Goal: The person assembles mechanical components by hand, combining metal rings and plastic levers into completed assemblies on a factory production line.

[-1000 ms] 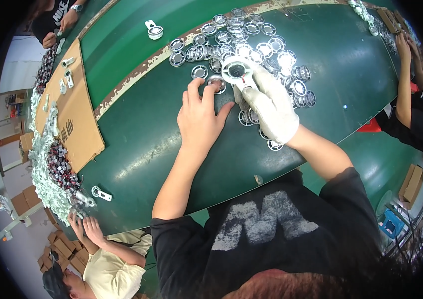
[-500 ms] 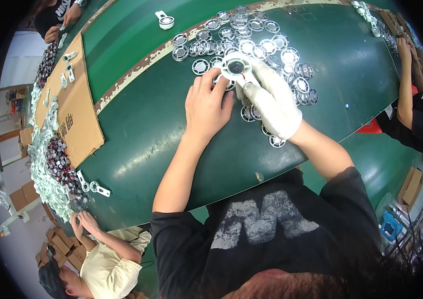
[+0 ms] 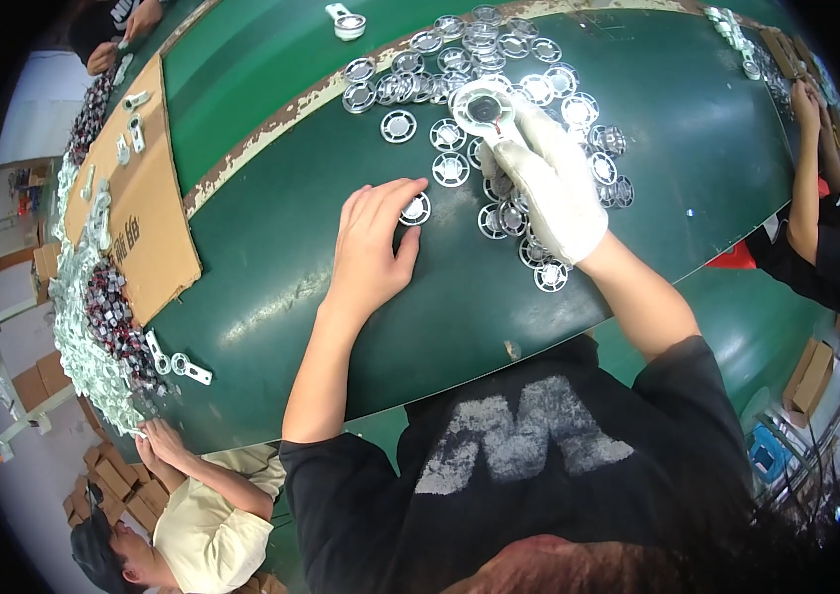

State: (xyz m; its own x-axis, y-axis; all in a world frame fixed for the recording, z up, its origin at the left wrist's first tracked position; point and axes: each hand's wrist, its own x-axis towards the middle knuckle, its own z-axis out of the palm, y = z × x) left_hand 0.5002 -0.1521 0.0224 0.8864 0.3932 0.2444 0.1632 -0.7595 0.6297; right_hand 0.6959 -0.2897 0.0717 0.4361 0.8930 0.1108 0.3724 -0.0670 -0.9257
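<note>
My bare left hand [image 3: 372, 243] is over the green table, with its fingers and thumb curved around the edge of a round silver and white spoked disc [image 3: 415, 209]. Whether the disc is lifted or rests on the table I cannot tell. On my right hand [image 3: 561, 193] is a white glove. It grips the handle of a white plastic ring-headed part [image 3: 484, 107], whose dark round centre faces up. The gloved fingers hide most of the handle. Under and around this hand lie many similar discs, such as a loose disc [image 3: 451, 169] between my two hands.
A cardboard sheet [image 3: 148, 213] with several white handled parts lies at the left. Beyond it runs a long heap of white parts [image 3: 83, 346] and small dark-red pieces. Another white part [image 3: 346, 22] sits on the far green surface. Co-workers' hands [image 3: 164, 443] are at the table's edges.
My left hand has drawn away from the ring-headed part, leftward and nearer to me, and a disc is at its fingers. My right hand has shifted slightly right, raising the part a little.
</note>
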